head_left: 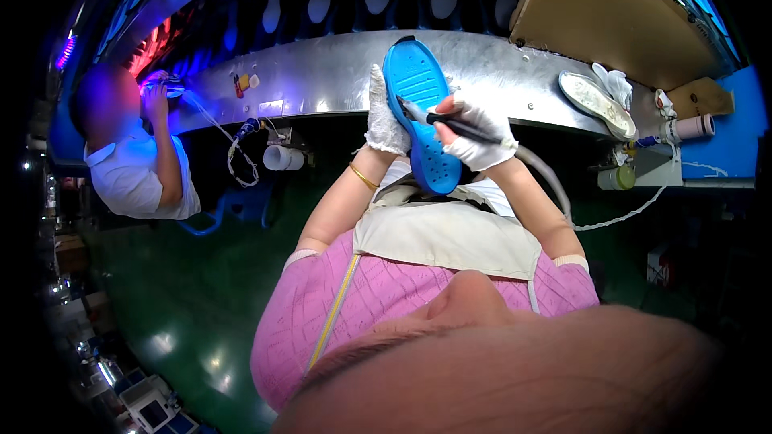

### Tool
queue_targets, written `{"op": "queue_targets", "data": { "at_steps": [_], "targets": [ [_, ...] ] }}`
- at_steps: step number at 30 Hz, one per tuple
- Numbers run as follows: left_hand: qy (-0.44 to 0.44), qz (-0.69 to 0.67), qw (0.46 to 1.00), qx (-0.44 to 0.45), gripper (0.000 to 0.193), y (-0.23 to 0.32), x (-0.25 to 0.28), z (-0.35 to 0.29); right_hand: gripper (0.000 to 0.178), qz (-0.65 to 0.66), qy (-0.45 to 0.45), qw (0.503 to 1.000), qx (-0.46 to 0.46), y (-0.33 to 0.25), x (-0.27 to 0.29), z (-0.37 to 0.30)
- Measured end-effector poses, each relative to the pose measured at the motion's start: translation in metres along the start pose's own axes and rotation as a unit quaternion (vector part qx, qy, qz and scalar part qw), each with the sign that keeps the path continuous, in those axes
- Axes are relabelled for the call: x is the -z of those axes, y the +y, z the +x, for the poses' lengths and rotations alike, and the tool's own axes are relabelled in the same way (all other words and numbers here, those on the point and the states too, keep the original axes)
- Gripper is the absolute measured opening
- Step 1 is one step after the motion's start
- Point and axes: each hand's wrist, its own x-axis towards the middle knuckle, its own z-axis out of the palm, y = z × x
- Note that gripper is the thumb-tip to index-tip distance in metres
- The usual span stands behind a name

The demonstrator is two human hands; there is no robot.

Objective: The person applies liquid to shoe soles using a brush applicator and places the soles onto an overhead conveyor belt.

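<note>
Metal bench [330, 72], cardboard box [611, 16], contents hidden: left hand [385, 120] grips blue sole [424, 141], right hand [484, 135] black tool [466, 128].

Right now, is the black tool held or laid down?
Held: the right hand grips the black tool over the blue sole. Whether it touches the sole, I cannot tell.

Red-blue light [158, 50] glows left, glare spots the floor [193, 289], edges bend into black.

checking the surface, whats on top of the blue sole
The gloved right hand holds a black-handled tool over the blue sole; ridges and holes show. What's beneath hand and tool is covered.
</note>
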Motion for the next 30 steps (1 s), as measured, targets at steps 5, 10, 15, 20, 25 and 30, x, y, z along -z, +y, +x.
{"op": "queue_targets", "data": {
  "at_steps": [5,10,15,20,25,30],
  "targets": [
    [-0.086,0.001,0.996,0.037,0.101,0.013,-0.008,-0.006,0.026,-0.126,-0.029,0.987,0.097,-0.004,0.002,-0.014],
    [-0.129,0.022,0.989,0.074,0.107,0.004,-0.004,-0.025,0.013,0.139,0.023,0.982,-0.126,-0.004,0.02,-0.036],
    [-0.056,0.154,0.98,0.111,0.1,-0.018,0.006,-0.031,0.012,0.119,0.012,0.986,-0.112,0.006,0.028,-0.045],
    [-0.061,0.101,0.993,0.024,0.107,-0.015,-0.001,-0.008,0.007,0.146,0.079,0.971,-0.172,0.004,0.024,-0.032],
    [-0.122,-0.046,0.991,0.006,0.112,-0.003,-0.008,0.017,0.021,-0.018,-0.015,0.998,0.057,-0.011,0.015,-0.021],
    [-0.233,-0.116,0.964,-0.059,0.115,0.008,-0.009,0.032,0.009,0.175,0.059,0.974,-0.128,-0.02,0.017,-0.02]
  ]
}}
